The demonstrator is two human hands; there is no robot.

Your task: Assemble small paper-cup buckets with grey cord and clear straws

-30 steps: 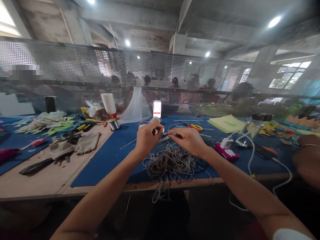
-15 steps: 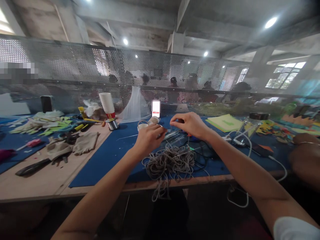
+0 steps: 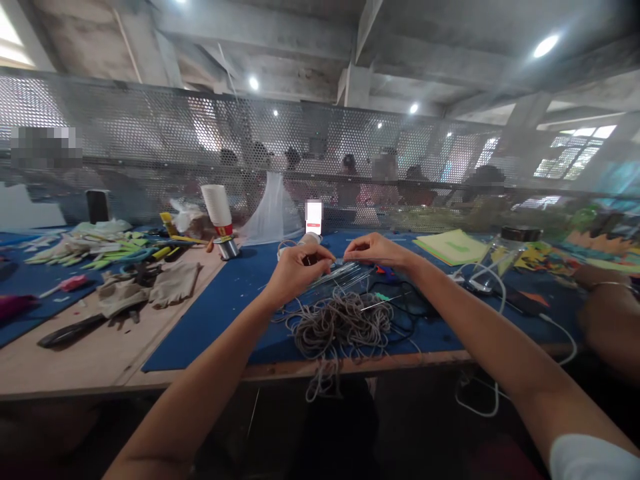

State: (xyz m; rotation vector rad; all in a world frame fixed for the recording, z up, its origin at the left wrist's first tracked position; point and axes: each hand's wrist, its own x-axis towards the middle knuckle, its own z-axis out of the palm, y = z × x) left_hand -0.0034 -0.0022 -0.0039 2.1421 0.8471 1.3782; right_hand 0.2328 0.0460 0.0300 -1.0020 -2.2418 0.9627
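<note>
My left hand [image 3: 299,272] is closed in a pinch above the blue table mat [image 3: 210,300]. Close beside it, my right hand [image 3: 380,252] also pinches, its fingertips almost meeting those of the left. Whatever lies between the fingers is too thin or small to make out. Just below both hands are clear, shiny plastic strips [image 3: 340,275]. A tangled heap of grey cord [image 3: 345,327] lies nearer to me, some loops hanging over the table edge. On the heap's right side rests a thin stick with a green piece [image 3: 383,297].
A lit phone [image 3: 313,219] stands behind my hands. To the left are stacked paper cups [image 3: 217,207] on a metal tin, work gloves [image 3: 175,285] and a black-handled tool [image 3: 73,331]. Rightward lie yellow-green sheets [image 3: 453,247], a jar [image 3: 510,250], a white cable and another person's arm [image 3: 607,313].
My right hand has come down slightly, bringing its fingertips level with the left's. The left hand has rotated a little, showing its thumb side more. The cord heap stays in place.
</note>
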